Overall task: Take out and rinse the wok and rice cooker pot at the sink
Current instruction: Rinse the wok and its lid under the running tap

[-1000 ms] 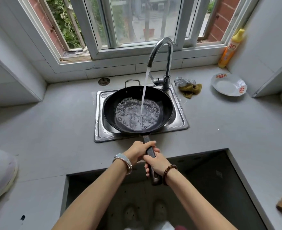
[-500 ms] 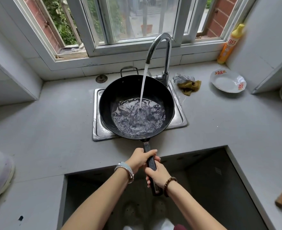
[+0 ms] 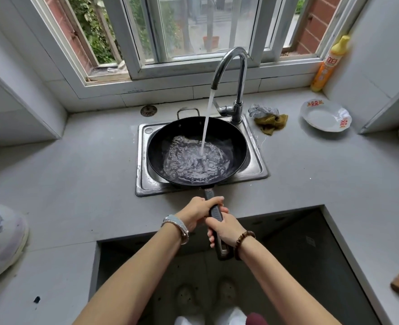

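Head view: grey countertop (image 3: 88, 179) runs below a window and carries a steel sink (image 3: 144, 184) set into it. The black wok (image 3: 236, 141) sits over the sink basin and covers most of it, with its long handle (image 3: 215, 211) pointing toward the person. The curved faucet (image 3: 240, 66) stands at the rear right of the sink. Its water stream (image 3: 206, 123) falls into the wok, where water pools and froths. A white plate (image 3: 320, 118) lies on the counter well right of the sink.

Left hand (image 3: 195, 211): fingers wrapped round the handle near the wok. Right hand (image 3: 226, 227): fingers wrapped round the handle just behind the left, the two hands touching. A yellow bottle (image 3: 327, 66) stands in the rear right corner. A crumpled cloth (image 3: 272, 121) lies just beside the faucet base.
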`<state>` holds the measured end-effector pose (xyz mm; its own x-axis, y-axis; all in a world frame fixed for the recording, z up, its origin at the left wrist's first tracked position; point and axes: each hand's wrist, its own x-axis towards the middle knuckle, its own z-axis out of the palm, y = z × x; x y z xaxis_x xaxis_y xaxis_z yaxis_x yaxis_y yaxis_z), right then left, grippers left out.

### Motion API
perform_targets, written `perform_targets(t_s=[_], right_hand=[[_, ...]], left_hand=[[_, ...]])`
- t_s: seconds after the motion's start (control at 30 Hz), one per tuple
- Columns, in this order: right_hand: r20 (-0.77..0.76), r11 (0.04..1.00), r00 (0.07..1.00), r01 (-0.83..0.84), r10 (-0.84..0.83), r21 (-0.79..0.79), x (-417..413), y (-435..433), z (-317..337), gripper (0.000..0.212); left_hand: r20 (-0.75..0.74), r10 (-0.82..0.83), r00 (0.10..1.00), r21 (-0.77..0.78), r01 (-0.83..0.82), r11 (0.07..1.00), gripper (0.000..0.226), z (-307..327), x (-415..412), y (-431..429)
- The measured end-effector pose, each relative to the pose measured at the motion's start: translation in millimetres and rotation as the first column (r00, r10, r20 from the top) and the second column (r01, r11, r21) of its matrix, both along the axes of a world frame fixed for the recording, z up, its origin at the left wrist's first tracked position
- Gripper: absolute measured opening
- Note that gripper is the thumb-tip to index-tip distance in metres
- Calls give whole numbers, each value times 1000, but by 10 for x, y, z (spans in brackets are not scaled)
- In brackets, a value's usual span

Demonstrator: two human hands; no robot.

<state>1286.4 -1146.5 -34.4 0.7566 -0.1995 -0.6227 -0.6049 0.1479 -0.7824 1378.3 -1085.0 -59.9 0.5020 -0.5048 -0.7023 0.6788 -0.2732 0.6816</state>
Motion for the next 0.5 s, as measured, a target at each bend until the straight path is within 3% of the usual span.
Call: perform_targets(t_s=[0.5], right_hand=[[-18,1000,1000,-1,1,-27,-285,99,-331,7]], left_hand=[[13,-65,998,15,65,998,29,-313,-181,71]])
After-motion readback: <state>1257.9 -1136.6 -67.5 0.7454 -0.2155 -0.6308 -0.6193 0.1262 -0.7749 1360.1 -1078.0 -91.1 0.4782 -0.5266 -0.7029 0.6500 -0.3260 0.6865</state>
